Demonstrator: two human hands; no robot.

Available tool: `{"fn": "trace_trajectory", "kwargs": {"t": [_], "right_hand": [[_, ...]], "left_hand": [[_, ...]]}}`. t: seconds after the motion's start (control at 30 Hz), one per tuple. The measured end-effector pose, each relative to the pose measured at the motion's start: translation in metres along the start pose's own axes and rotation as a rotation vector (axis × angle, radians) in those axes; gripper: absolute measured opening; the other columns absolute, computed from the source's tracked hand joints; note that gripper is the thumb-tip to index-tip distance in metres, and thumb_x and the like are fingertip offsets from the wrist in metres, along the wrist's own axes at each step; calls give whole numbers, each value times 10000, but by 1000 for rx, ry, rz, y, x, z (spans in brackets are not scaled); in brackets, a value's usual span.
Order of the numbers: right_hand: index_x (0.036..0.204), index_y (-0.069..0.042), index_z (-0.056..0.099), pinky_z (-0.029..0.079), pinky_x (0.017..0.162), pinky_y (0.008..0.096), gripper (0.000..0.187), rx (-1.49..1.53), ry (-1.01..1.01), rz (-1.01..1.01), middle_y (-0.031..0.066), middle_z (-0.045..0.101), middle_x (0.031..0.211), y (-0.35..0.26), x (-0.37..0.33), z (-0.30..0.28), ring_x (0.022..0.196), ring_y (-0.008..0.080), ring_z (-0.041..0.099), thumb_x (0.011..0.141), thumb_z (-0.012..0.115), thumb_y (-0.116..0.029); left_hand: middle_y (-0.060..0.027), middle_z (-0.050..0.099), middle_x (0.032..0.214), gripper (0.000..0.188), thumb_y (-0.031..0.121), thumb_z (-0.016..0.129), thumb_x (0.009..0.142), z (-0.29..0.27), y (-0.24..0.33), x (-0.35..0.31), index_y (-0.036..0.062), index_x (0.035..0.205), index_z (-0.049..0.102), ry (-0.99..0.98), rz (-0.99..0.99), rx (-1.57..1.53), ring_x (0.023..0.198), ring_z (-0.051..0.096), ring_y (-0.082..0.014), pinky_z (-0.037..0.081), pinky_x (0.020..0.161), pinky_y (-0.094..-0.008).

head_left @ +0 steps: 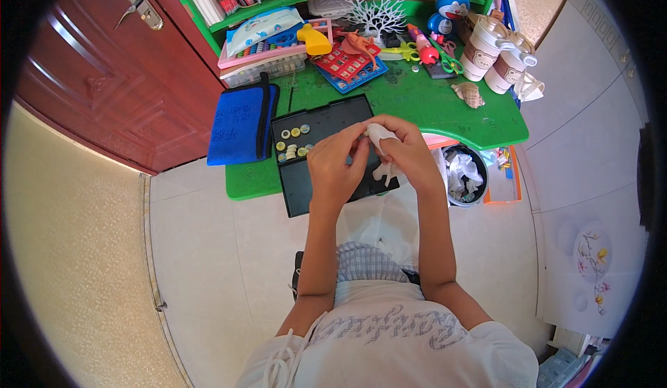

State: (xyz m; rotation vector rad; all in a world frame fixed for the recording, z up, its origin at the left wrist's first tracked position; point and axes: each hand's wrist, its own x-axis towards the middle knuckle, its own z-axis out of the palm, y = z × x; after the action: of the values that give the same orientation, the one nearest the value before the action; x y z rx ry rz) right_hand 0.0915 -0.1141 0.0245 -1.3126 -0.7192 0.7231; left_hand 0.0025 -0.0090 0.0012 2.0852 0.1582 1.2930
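Over the black folding case [297, 188], my two hands meet with their fingertips together. A crumpled white tissue [379, 134] is held in my right hand [408, 153], and its loose end hangs below the fingers. My left hand [336, 164] is closed in a pinch against the tissue's left side. Whatever small thing is between its fingertips is too hidden to name. To the left of my left hand, several small round pieces [295, 132], pale with yellow and green tones, lie in the case.
A blue zip pouch [236, 125] lies left of the case on the green desk [417, 103]. Behind are red and blue plastic boards [351, 65], a white coral ornament [375, 16] and scissors. Two cups [481, 49] and a shell [468, 95] stand right, above a lined bin [464, 176].
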Motion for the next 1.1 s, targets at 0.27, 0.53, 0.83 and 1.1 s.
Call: {"fn": "trace_trajectory", "kwargs": {"t": [0.27, 0.53, 0.83, 1.1], "right_hand": [[956, -33, 608, 317, 481, 177, 180, 36, 21, -5, -43, 503, 684, 1, 0, -1, 570, 23, 412, 829, 525, -129], [973, -26, 606, 320, 479, 176, 188, 119, 56, -24, -38, 509, 688, 5, 1, -2, 564, 22, 418, 832, 521, -116], [985, -33, 595, 334, 484, 171, 180, 90, 90, -10, -34, 531, 717, 2, 1, 1, 576, 21, 437, 829, 533, -96], [971, -44, 604, 339, 477, 167, 172, 45, 32, 36, -35, 535, 712, 4, 1, -4, 562, 25, 439, 820, 546, -103]], "left_hand": [[-75, 618, 672, 222, -29, 649, 721, -1, 3, 3, 24, 935, 631, 0, 14, 19, 558, 587, -139, 450, 530, -239], [-70, 610, 660, 235, -25, 657, 722, 0, 0, 2, 35, 949, 639, 13, 33, 12, 544, 569, -128, 440, 524, -231], [-75, 614, 666, 226, -30, 656, 719, -1, 0, 1, 36, 933, 634, 12, 16, 11, 551, 582, -130, 437, 517, -232], [-77, 618, 670, 231, -32, 649, 716, -2, 0, 0, 36, 936, 631, -2, 0, 5, 558, 592, -140, 442, 525, -241]]}}
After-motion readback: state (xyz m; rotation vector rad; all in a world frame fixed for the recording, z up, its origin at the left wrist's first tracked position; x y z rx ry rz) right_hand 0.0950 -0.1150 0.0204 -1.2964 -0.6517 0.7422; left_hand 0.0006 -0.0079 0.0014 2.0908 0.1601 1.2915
